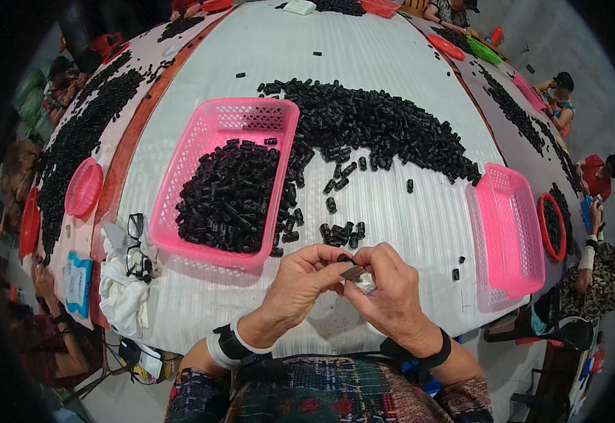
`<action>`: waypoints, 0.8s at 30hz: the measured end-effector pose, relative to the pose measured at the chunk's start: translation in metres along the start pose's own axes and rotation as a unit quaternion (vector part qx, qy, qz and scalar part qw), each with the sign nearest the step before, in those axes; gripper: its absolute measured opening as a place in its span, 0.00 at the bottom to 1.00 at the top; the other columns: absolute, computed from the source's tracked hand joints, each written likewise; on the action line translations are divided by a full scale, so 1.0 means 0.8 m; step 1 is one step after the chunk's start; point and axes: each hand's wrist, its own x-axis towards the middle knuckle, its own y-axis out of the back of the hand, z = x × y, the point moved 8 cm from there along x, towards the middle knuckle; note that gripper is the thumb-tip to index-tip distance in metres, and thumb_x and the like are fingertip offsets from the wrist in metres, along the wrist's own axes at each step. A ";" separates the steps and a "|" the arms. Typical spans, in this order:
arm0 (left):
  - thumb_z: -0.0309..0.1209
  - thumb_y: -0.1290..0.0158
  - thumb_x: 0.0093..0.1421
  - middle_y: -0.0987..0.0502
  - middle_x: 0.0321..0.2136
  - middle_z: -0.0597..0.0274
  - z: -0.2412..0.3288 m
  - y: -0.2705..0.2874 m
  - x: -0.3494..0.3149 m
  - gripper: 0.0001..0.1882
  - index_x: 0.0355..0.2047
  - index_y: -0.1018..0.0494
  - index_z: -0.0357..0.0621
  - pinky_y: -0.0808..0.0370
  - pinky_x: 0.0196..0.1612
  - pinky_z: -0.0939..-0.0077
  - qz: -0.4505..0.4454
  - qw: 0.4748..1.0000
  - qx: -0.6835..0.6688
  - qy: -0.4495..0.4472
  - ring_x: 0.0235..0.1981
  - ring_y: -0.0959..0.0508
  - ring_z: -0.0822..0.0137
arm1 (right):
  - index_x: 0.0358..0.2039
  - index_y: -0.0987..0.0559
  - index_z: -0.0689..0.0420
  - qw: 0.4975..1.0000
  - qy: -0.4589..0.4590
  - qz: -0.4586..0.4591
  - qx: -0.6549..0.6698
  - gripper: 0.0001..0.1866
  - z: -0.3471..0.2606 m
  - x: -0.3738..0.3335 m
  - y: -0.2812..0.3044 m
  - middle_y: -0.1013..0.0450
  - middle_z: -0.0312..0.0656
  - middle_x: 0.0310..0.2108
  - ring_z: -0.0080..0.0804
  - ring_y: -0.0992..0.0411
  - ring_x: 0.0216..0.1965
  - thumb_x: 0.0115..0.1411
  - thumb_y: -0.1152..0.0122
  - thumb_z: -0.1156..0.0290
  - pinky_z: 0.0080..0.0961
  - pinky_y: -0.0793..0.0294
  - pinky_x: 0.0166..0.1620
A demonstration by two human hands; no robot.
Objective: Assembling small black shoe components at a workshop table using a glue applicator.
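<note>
Head view: a person's two hands meet at six o'clock over a white-covered table (392,204); the left hand (300,285) curls inward, thumb and forefinger pinching a small black tube (345,258); the right hand (388,292) presses close against it, fingers closed on a small flat brownish piece (353,272) with a bit of clear plastic (367,283) just beneath; the fingertips of both hands touch around these parts; both wrists wear dark bands.

At ten o'clock from the hands a pink basket (212,141) holds a heap of black tubes (230,197); a few more lie loose against its right wall; at twelve o'clock, just beyond the fingers, sits a small cluster of tubes (341,231); farther up, from twelve to two o'clock, a broad pile of black tubes (385,127) spreads across the cloth; at three o'clock a second pink basket (510,233) rests near the table's edge, its floor bare.

At nine o'clock a pair of glasses (137,243) lies on a white cloth (120,296); other people sit around the neighbouring tables, at the left and right rims, beside long heaps of the same black parts and round red trays (82,187).
</note>
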 end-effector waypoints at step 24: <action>0.27 0.51 0.57 0.25 0.33 0.55 -0.005 -0.025 0.006 0.13 0.40 0.30 0.31 0.25 0.37 0.78 -0.093 0.986 -0.102 0.090 0.34 0.24 0.68 | 0.36 0.25 0.65 0.968 0.185 0.160 -0.054 0.22 -0.029 -0.023 0.032 0.32 0.39 0.22 0.28 0.34 0.18 0.35 0.35 0.78 0.22 0.40 0.18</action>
